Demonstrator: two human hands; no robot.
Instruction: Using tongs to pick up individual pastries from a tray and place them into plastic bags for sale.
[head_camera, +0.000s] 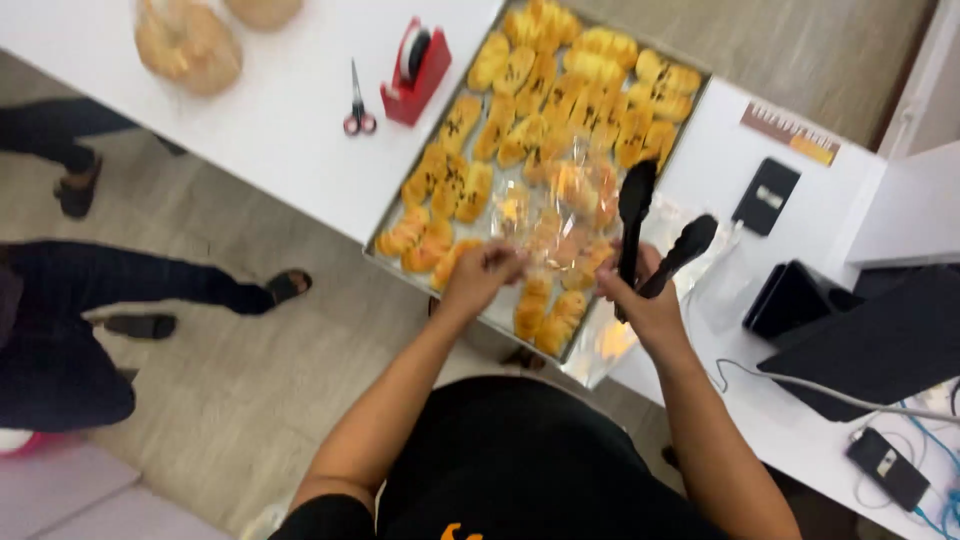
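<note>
The right hand (650, 305) clenches black tongs (655, 235), their arms apart. The left hand (480, 275) pinches a clear plastic bag (560, 215) over the tray (385, 255) of golden pastries (560, 95) on the white counter (290, 150).

Bright, even indoor light falls from above; the white counter (300, 130) glares, shadows stay soft, and motion blur smears the whole view, edges bending slightly

Both hands forward – left hand (480, 275) pinched, right hand (645, 300) fisted.
</note>
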